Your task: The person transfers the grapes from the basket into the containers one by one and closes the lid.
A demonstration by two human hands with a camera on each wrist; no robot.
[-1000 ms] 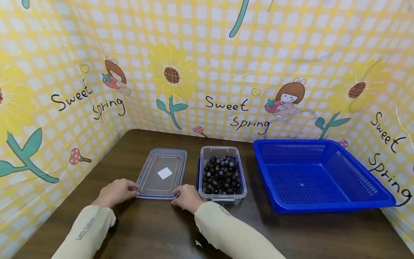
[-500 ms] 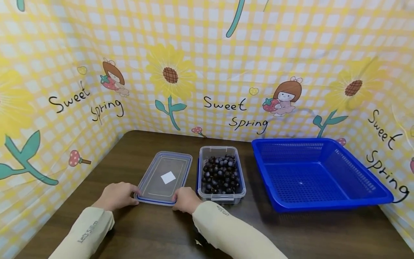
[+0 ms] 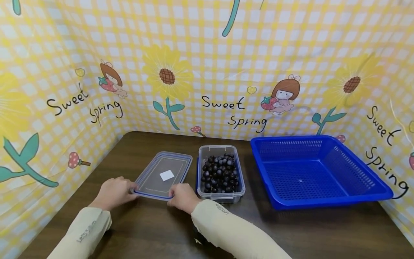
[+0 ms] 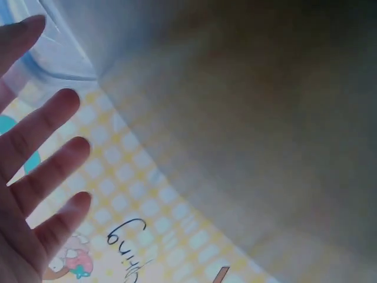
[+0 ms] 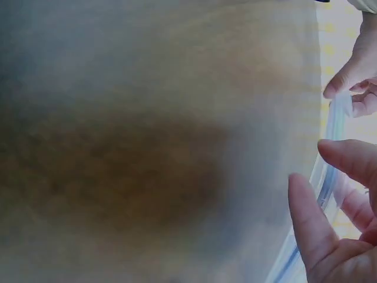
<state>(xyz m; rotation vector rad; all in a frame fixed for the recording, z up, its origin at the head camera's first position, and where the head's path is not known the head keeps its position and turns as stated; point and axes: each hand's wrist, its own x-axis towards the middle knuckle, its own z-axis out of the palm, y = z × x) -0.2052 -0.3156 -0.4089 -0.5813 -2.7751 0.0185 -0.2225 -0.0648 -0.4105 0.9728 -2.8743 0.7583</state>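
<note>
A clear plastic lid (image 3: 155,167) with a blue seal and a white square sticker lies left of the container. My left hand (image 3: 113,192) pinches its near left corner. In the left wrist view that hand's other fingers (image 4: 50,171) are spread. At the near right corner, my right hand (image 3: 183,197) pinches the lid between thumb and fingers. The right wrist view shows both hands at the lid's edge (image 5: 327,186). Beside the right hand stands a clear container (image 3: 221,196), holding many dark round grapes (image 3: 221,173).
A large blue plastic basket (image 3: 300,180) stands on the right of the brown wooden table (image 3: 145,230). A yellow checked cloth (image 3: 220,64) with printed flowers hangs behind and along the sides. Something blue shows along the container's left side.
The lid has shifted slightly right and towards me, and its near edge has then risen a little. Both hands have moved with it. The container and basket stay in place.
</note>
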